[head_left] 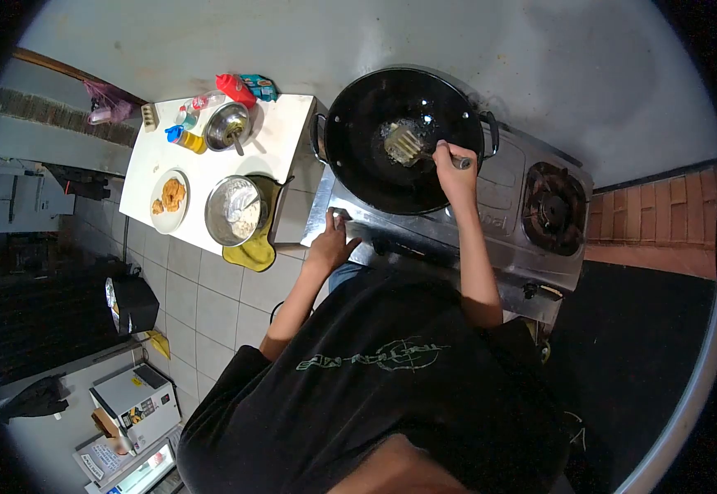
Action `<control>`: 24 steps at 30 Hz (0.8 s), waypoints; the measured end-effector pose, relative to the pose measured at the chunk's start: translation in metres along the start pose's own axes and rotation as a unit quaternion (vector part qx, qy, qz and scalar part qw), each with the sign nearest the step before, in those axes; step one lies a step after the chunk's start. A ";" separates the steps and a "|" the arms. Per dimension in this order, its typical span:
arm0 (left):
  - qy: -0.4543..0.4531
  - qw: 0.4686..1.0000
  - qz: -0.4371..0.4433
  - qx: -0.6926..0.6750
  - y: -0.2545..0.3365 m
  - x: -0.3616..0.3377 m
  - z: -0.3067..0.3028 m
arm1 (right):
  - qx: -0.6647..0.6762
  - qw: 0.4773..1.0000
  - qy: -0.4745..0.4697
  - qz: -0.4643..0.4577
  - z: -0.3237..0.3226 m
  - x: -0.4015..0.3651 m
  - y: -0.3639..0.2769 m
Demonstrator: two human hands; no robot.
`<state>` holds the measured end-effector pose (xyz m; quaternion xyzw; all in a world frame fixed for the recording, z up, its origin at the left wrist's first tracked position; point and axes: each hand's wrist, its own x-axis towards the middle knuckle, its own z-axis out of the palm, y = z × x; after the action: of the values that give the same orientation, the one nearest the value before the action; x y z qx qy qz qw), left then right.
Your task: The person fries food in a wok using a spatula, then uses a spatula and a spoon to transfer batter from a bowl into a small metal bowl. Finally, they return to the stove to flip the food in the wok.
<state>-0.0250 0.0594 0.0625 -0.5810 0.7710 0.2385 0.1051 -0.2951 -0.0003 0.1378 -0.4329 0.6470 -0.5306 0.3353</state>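
My right hand (459,174) is wrapped round the dark handle of a slotted spatula (405,146). The spatula's metal head rests low in a large black wok (366,169), among a little bubbling oil; whether food lies under it I cannot tell. The wok stands on the left side of a steel gas stove (490,239). At the stove's front left edge is my left hand (333,242), fingers apart and holding nothing, its fingertips touching the metal near the front rim.
On the white table (196,165) at the left stand a plate (159,216) with fried pieces, a metal bowl (212,216) of white batter on a yellow-green cloth (251,255), a smaller bowl (215,132) and several bottles. A bare burner (549,209) is at the right.
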 end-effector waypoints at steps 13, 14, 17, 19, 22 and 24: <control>0.005 1.000 -0.008 -0.025 0.004 -0.002 -0.002 | 0.019 1.000 0.006 -0.005 0.004 -0.002 -0.004; 0.005 1.000 -0.011 -0.026 0.005 -0.002 -0.002 | 0.021 1.000 0.005 -0.009 0.004 -0.001 -0.001; 0.013 1.000 -0.010 -0.022 0.004 -0.001 0.002 | 0.026 1.000 0.003 -0.012 0.004 -0.002 -0.002; 0.020 1.000 -0.006 -0.017 0.003 0.000 0.004 | 0.029 1.000 0.002 -0.009 0.004 -0.003 -0.001; 0.016 1.000 -0.001 -0.008 0.003 0.000 0.005 | 0.025 1.000 0.007 -0.005 0.005 -0.002 0.004; 0.019 1.000 -0.001 -0.003 0.004 0.000 0.004 | 0.025 1.000 0.013 -0.010 0.006 -0.002 0.003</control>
<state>-0.0295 0.0622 0.0601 -0.5867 0.7714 0.2296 0.0894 -0.2897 -0.0003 0.1336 -0.4241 0.6337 -0.5552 0.3322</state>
